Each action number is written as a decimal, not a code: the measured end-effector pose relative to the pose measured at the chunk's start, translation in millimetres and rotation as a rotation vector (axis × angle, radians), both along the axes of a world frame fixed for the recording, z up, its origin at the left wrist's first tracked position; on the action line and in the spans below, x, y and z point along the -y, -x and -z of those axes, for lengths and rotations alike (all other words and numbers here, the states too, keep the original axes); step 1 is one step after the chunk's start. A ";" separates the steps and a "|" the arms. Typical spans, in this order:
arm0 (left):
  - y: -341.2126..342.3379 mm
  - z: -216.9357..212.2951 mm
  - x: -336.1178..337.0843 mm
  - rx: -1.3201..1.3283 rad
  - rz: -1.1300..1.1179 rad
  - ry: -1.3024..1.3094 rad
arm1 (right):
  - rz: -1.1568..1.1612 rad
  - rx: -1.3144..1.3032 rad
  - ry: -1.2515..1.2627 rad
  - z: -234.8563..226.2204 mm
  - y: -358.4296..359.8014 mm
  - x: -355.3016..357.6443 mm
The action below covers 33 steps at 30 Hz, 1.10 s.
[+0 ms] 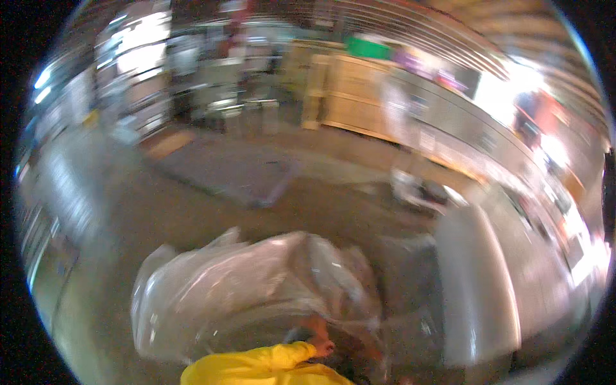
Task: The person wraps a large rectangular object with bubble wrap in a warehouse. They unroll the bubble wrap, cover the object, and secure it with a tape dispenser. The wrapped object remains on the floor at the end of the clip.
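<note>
A large sheet of clear plastic film (pixel 218 295) billows in loose folds in front of me. My left hand (pixel 319 340), in a yellow sleeve, reaches in from the lower edge and appears closed on the film's near side, though motion blurs the fingers. To the right stands a thick pale roll (pixel 478 289), tilted slightly. Thin see-through film seems to stretch between the roll and the sheet. My right hand cannot be made out; only a faint reddish smear shows through the film right of my left hand.
A flat greyish panel (pixel 237 170) lies on the brown floor (pixel 346 186) ahead. Wooden crates (pixel 359 96) and a long grey counter (pixel 462 122) line the back right. Shelving (pixel 135 77) rises at far left. A blurred white and dark object (pixel 423 192) sits beyond the roll.
</note>
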<state>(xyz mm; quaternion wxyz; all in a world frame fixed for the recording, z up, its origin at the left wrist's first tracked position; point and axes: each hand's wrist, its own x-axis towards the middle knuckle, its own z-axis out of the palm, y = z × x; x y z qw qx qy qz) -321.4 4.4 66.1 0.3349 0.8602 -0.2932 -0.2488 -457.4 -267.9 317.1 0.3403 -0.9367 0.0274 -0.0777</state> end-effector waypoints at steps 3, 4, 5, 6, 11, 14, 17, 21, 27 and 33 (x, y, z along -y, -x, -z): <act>0.4 26.3 16.7 0.226 -0.090 0.193 | -0.076 -0.044 0.022 13.2 -65.8 -62.5; -2.1 34.1 24.9 0.179 -0.105 0.249 | -0.109 -0.072 0.032 18.5 -81.5 -80.5; -3.5 40.3 28.9 0.103 -0.063 0.265 | -0.145 -0.097 0.041 22.5 -91.3 -93.3; -4.7 45.0 32.5 0.126 -0.119 0.296 | -0.169 -0.119 0.044 25.4 -98.0 -101.9; -4.1 32.0 25.0 0.205 -0.034 -0.040 | -0.182 -0.192 0.028 31.9 -102.2 -119.3; -5.5 8.7 13.9 0.125 -0.012 -0.011 | -0.177 -0.207 0.009 32.6 -94.6 -115.5; -5.1 -10.2 4.9 0.185 -0.034 -0.001 | -0.148 -0.206 -0.020 33.7 -91.1 -113.1; -0.1 -22.8 -1.5 0.146 -0.091 0.077 | -0.073 -0.202 -0.040 35.3 -80.0 -106.5; -2.1 -39.8 -7.9 0.073 -0.044 0.041 | 0.096 -0.189 -0.074 38.5 -49.6 -79.1; -5.0 -57.0 -15.5 0.012 0.026 -0.031 | 0.375 -0.184 -0.225 51.7 26.1 -54.2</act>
